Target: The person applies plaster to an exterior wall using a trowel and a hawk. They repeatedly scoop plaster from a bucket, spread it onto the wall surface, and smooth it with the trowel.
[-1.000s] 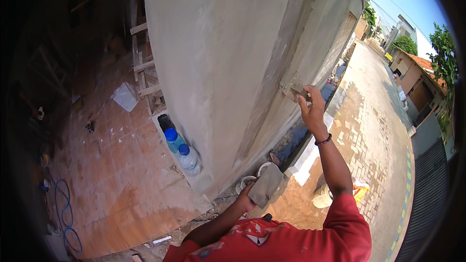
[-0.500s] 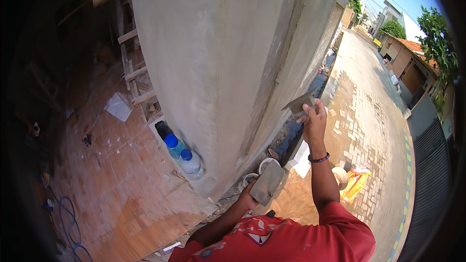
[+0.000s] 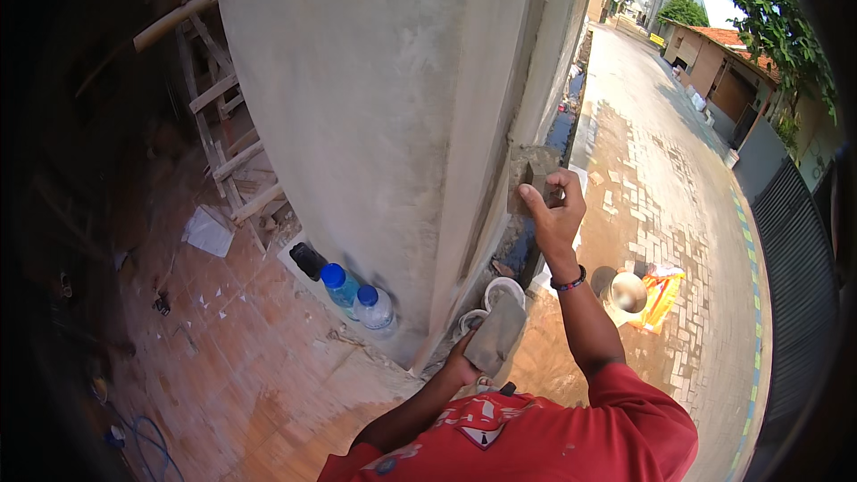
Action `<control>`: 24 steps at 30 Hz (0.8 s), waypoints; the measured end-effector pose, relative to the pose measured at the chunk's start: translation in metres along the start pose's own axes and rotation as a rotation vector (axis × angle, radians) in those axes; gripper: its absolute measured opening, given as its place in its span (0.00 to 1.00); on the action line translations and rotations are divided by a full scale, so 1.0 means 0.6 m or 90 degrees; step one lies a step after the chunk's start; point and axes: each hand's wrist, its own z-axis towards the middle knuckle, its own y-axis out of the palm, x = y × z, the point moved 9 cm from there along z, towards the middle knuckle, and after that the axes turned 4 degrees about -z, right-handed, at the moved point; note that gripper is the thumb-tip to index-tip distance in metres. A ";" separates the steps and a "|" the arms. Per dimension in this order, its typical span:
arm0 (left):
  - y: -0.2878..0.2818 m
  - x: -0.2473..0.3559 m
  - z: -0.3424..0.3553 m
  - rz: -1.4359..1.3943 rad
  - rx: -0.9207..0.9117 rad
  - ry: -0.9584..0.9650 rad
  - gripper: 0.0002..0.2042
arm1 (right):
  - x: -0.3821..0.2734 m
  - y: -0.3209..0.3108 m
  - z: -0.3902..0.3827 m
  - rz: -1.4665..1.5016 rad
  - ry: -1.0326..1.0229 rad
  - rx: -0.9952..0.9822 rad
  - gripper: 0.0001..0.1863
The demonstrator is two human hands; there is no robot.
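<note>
My right hand [image 3: 557, 214] is raised in front of me, thumb and fingers closed on the grip of a plastering trowel [image 3: 534, 170]. The trowel's flat blade, smeared with grey mortar, lies up against the edge of the grey plastered wall [image 3: 357, 89]. Lower down, my left hand [image 3: 459, 364] grips a flat rectangular grey board [image 3: 498, 336] close to my body. Most of those fingers are hidden under the board. Just beyond it stand a white bucket [image 3: 505, 288] and a second pale container [image 3: 470, 321], partly covered.
Two blue-capped bottles [image 3: 340, 286] and a black object [image 3: 308, 261] sit at the wall's foot. A narrow water-filled drain [image 3: 561, 129] runs along the wall. Right of me are a round bucket [image 3: 628, 293] and an orange-yellow sack [image 3: 661, 296]. A wooden ladder-like frame [image 3: 214, 94] stands left.
My right hand has turned and brought the trowel from beside the wall up against its edge. The board in my left hand is tilted more upright. The whole view has shifted slightly.
</note>
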 end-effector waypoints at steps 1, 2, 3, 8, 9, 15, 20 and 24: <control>0.005 0.000 -0.007 0.012 0.010 -0.004 0.20 | -0.004 0.005 0.003 0.005 -0.003 0.016 0.19; 0.009 0.001 -0.013 0.025 0.020 -0.006 0.20 | -0.019 0.006 0.008 -0.023 -0.041 0.042 0.19; 0.010 0.002 -0.018 0.037 0.030 -0.008 0.20 | -0.036 0.008 0.015 -0.050 -0.080 0.067 0.19; 0.006 0.014 -0.025 0.083 0.028 0.014 0.20 | -0.064 0.037 0.026 -0.133 -0.122 0.094 0.20; 0.004 0.017 -0.024 0.093 0.030 0.025 0.20 | -0.064 0.038 0.011 -0.163 -0.106 0.080 0.21; 0.001 0.027 -0.032 0.066 0.046 0.002 0.20 | -0.018 0.034 -0.061 -0.138 0.008 0.036 0.21; -0.022 0.041 -0.023 0.078 0.026 0.011 0.20 | -0.104 0.017 0.042 -0.091 -0.042 0.127 0.20; -0.013 0.044 -0.016 0.091 -0.029 0.035 0.19 | -0.087 0.036 0.061 -0.107 -0.039 0.115 0.19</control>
